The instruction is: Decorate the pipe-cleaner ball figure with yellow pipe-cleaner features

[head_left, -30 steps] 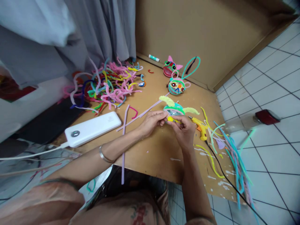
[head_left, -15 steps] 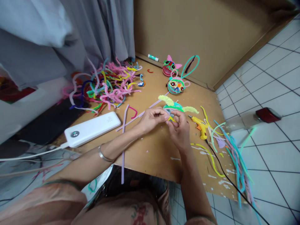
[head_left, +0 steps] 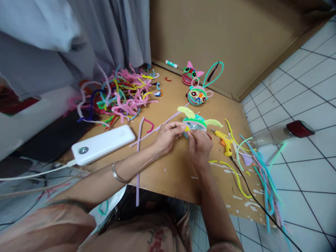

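Between the fingertips of my left hand (head_left: 170,135) and my right hand (head_left: 200,145) is a small yellow piece of pipe cleaner (head_left: 187,128). Both hands are closed in a pinch on it, and most of it is hidden by fingers. Just behind them on the table sits a round clear ornament (head_left: 194,123) trimmed with green pipe cleaner, with two pale yellow ear-like strips (head_left: 214,122) sticking out. My hands cover its lower part. A bit of dark red shows beside my right knuckles.
A yellow glue gun (head_left: 225,141) lies right, its black cord trailing forward. Pipe cleaners hang over the right edge; a tangled pile (head_left: 126,92) lies left. A white power bank (head_left: 103,144) is at the left. Two decorated animal heads (head_left: 196,96) and a glue stick (head_left: 171,64) stand behind.
My right hand has turned, its fingers curling over more. The ornament's front shows more between my hands. My left hand has shifted slightly.
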Motion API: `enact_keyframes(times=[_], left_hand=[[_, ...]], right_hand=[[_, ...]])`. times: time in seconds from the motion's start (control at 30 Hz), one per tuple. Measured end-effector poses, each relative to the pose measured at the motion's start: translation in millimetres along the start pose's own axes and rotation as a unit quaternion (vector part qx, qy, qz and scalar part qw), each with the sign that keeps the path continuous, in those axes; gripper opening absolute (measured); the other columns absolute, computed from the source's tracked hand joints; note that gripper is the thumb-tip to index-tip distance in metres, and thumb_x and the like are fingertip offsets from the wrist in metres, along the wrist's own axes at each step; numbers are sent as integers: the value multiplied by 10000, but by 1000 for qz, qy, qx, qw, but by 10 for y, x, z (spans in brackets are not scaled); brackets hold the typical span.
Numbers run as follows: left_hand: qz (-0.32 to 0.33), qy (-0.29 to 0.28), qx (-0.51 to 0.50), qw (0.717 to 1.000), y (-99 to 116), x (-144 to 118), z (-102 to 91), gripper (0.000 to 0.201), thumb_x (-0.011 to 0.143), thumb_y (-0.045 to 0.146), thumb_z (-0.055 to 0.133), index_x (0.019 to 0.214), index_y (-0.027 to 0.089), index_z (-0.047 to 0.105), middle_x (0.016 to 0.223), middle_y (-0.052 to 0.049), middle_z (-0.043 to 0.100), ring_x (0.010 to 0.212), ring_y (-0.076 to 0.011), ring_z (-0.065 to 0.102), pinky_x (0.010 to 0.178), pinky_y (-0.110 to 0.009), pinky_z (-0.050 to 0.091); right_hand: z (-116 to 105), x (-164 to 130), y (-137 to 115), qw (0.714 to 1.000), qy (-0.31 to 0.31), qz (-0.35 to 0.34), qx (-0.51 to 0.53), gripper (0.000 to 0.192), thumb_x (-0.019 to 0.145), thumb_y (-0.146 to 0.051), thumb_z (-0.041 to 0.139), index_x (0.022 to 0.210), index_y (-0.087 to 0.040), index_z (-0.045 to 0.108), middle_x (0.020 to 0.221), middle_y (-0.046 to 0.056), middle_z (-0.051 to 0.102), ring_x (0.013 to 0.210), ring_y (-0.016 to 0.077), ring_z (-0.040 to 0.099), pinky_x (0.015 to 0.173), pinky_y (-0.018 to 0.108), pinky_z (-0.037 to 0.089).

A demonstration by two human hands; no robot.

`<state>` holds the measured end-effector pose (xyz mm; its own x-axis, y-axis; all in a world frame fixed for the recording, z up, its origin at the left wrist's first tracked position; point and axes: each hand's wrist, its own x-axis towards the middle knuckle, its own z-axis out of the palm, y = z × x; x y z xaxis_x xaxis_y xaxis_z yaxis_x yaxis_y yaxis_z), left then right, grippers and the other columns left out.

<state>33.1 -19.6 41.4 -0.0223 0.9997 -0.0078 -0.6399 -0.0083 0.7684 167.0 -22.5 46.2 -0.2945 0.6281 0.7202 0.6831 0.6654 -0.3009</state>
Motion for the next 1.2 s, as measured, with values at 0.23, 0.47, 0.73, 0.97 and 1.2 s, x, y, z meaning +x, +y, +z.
enact_keyframes(times=[0.23, 0.47, 0.73, 0.97, 1.2], left_hand=[[-3, 21, -27, 999, -43, 16, -12, 223, 630, 295, 829, 664, 143, 670, 559, 26, 543, 554, -78, 460, 580, -227, 387], [26, 58, -18, 998, -66, -25, 28, 238, 618, 313, 826, 669, 152, 658, 570, 38, 524, 552, -77, 431, 580, -236, 371], [0, 57, -45, 997, -145, -28, 19, 237, 641, 309, 822, 683, 149, 651, 582, 42, 549, 568, -67, 461, 583, -210, 379], [-53, 50, -95, 993, -127, -48, 56, 225, 604, 250, 834, 707, 120, 682, 622, 21, 611, 566, -54, 505, 575, -178, 404], [-86, 43, -122, 988, -108, -74, 75, 175, 626, 190, 805, 663, 117, 650, 575, 20, 600, 516, -59, 517, 543, -176, 410]], right_hand=[[18, 14, -63, 999, 41, -12, -23, 195, 945, -219, 495, 861, -241, 670, 826, 43, 606, 812, 199, 550, 745, 354, 450], [144, -57, -177, 995, 48, 67, 48, 216, 948, -222, 458, 979, -210, 672, 843, 62, 713, 757, 191, 641, 711, 334, 503], [225, -79, -202, 995, 54, 73, 49, 273, 931, -219, 459, 1129, -192, 646, 890, 85, 727, 721, 186, 643, 677, 325, 516], [142, -61, -192, 997, 57, 24, -49, 173, 959, -232, 494, 971, -170, 655, 817, 71, 686, 794, 205, 622, 721, 329, 476], [151, -99, -155, 994, 54, 7, -91, 172, 972, -267, 501, 924, -179, 641, 745, 46, 655, 740, 193, 577, 686, 316, 425]])
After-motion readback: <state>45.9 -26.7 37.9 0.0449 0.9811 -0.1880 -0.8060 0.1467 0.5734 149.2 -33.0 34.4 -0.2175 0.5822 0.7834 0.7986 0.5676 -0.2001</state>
